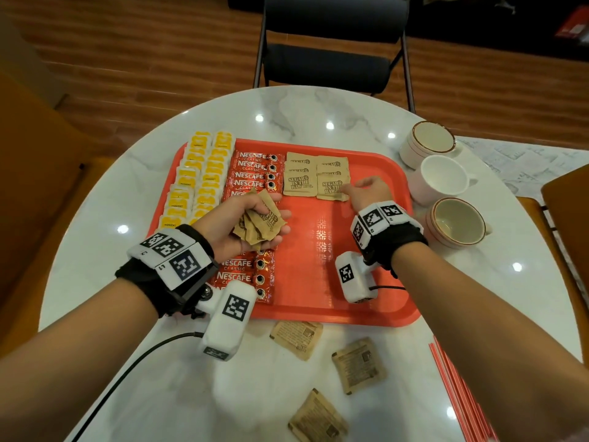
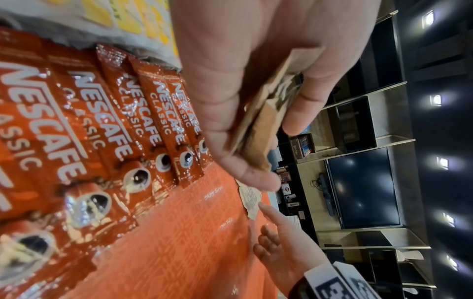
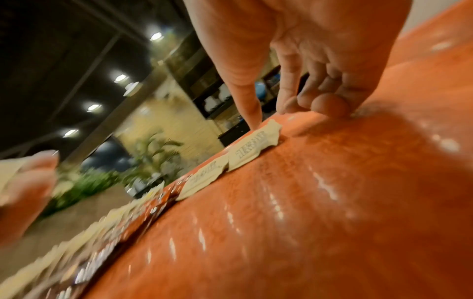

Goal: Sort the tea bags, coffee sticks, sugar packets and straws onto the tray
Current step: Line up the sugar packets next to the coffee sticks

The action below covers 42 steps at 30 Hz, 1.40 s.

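My left hand [image 1: 242, 212] hovers palm up over the red coffee sticks [image 1: 255, 169] and grips a bunch of brown sugar packets [image 1: 264, 223] between thumb and fingers; the bunch [image 2: 263, 125] shows edge-on in the left wrist view. My right hand [image 1: 360, 188] rests on the red tray [image 1: 334, 282], one straight finger [image 3: 245, 97] touching the edge of the nearest laid sugar packet [image 1: 331, 188], the rest loosely curled. Sugar packets lie in two columns at the tray's far middle. Yellow tea bags [image 1: 197, 177] fill the tray's left side. Red straws [image 1: 459, 393] lie on the table at the lower right.
Three loose sugar packets [image 1: 298, 338] [image 1: 358, 365] [image 1: 318, 419] lie on the white marble table in front of the tray. Three cups [image 1: 428, 143] [image 1: 441, 178] [image 1: 457, 221] stand right of the tray. A dark chair [image 1: 331, 59] is beyond the table.
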{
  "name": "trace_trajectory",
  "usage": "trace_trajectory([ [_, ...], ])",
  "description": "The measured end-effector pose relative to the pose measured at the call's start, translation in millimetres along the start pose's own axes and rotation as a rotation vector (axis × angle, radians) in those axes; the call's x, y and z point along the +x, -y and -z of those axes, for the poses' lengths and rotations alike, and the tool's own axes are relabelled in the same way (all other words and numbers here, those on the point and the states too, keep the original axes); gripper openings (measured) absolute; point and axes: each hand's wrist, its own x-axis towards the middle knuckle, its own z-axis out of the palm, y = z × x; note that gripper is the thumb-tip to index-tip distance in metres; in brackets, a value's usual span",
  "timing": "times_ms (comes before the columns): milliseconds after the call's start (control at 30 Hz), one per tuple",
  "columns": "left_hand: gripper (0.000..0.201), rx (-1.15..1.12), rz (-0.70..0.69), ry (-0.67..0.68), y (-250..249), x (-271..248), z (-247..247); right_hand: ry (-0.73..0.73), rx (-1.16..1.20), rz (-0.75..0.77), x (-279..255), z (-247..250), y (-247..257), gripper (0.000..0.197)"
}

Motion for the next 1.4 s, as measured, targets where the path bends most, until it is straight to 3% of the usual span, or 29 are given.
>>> trace_trajectory([
  [133, 0.03, 0.009, -0.002, 0.0, -0.2, -0.1, -0.4, 0.095, -0.319, 0.369, -9.8, -12.8, 10.0, 0.045],
  [200, 0.031, 0.007, 0.0, 0.002, 0.0, 0.1, -0.1, 0.176, -0.471, 0.462, -9.7, -20.1, 17.0, 0.057],
  [333, 0.032, 0.0, 0.002, 0.004, -0.8, -0.8, 1.7, 0.267, -0.722, 0.487, -0.9, -28.5, 32.2, 0.071],
  [533, 0.032, -0.018, 0.009, -0.002, -3.5, -1.6, 11.2, 0.295, -0.863, 0.488, 4.5, -30.4, 43.0, 0.068],
  [867, 0.034, -0.025, 0.001, 0.003, -2.4, -3.5, 12.4, 0.265, -0.844, 0.515, 3.1, -29.6, 40.7, 0.063],
  [1000, 0.028, -0.087, 0.007, 0.0, -3.6, -5.0, 10.6, 0.251, -0.652, 0.529, -8.4, -23.8, 41.5, 0.056],
  [1067, 0.024, -0.09, 0.012, -0.002, -3.1, -4.3, 9.3, 0.35, -0.466, 0.502, -22.6, -19.1, 44.3, 0.045],
  [1167, 0.022, -0.057, -0.016, 0.002, 1.3, -2.7, 7.5, 0.704, -0.188, 0.305, -50.2, -10.2, 45.8, 0.036],
  [1233, 0.018, -0.017, -0.034, -0.003, 5.4, -3.2, 5.8, 0.849, -0.112, 0.264, -63.5, -5.9, 42.2, 0.022],
  [1300, 0.015, 0.052, -0.043, -0.008, 10.1, -6.1, 3.6, 0.894, -0.075, 0.275, -71.3, -2.6, 38.2, 0.008],
  [1400, 0.012, 0.137, -0.046, -0.029, 14.4, -9.3, 2.0, 0.879, -0.023, 0.234, -74.6, 1.2, 33.9, 0.013],
])
